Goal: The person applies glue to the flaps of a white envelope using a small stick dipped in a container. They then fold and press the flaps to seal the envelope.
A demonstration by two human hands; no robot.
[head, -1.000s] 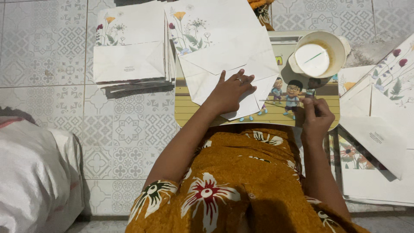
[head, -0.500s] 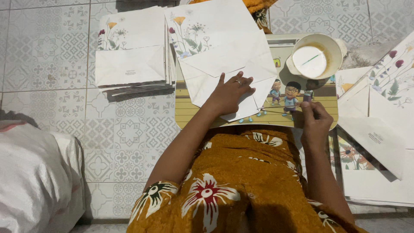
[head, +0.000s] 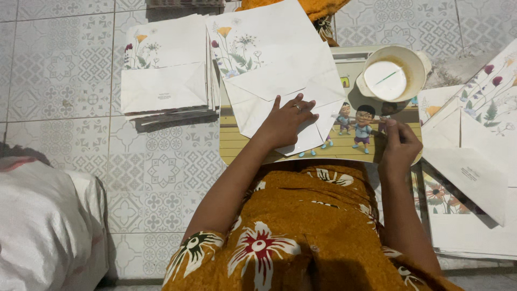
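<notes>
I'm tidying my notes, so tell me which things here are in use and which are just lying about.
In use: left hand flat on the white envelope; right hand by the glue cup; cartoon board.
Lying about: envelope stack; flat floral sheets; white sack.

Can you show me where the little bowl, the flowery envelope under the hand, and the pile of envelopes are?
bowl (head: 405, 59): head view, inner wall.
envelope (head: 269, 59): head view, upper flap.
pile of envelopes (head: 164, 86): head view, top envelope.

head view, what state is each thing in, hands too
envelope: flap open, lying flat on the board
left hand: flat, pressing the envelope
right hand: fingers pinched, what they hold is too small to tell
cup: upright, white paste inside
left stack: envelopes folded, piled
right stack: unfolded, loosely piled
</notes>
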